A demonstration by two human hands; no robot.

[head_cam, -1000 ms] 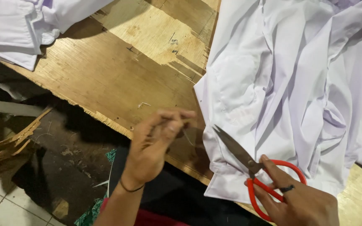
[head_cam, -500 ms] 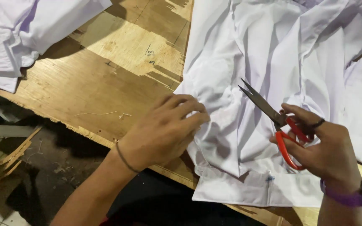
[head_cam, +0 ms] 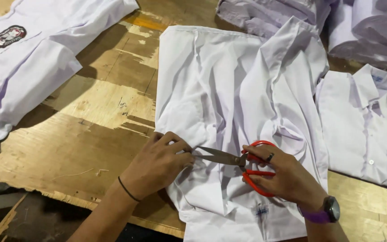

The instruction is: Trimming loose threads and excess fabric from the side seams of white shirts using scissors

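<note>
A worn, scuffed plywood bench [head_cam: 90,134] with pale patches and a ragged front edge carries several white shirts. A crumpled white shirt [head_cam: 242,98] lies in the middle. A folded white shirt with a dark chest badge [head_cam: 32,58] lies at the left. Another white collared shirt with a red stripe and badge [head_cam: 363,125] lies at the right. A heap of white cloth [head_cam: 292,18] lies along the far edge.

red-handled scissors [head_cam: 242,163] flat across crumpled white shirt [head_cam: 229,103] on table
</note>
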